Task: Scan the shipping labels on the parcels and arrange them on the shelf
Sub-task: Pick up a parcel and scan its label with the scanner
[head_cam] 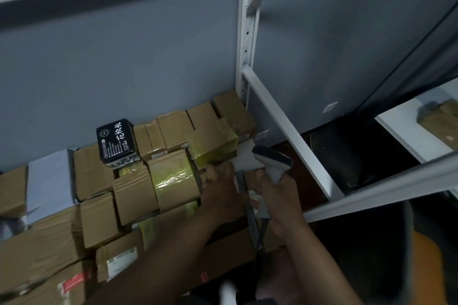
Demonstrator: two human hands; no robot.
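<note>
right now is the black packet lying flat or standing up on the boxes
Lying flat. The black packet rests with its broad printed face up on the cardboard parcels, tilted slightly, white lettering visible on top.

Parcels (133, 195) pack the shelf (245, 156) in rows against the wall (124, 69). A packet (117, 142) lies on top of them. The upright post (244, 57) stands at their right end, another shelf (406, 129) well right.

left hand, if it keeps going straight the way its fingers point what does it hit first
Probably the parcel wrapped in yellow-green tape: the left hand reaches up and away over the stacked parcels, fingertips already at that parcel's near lower edge. Depth is unclear, so contact can't be confirmed.
</note>
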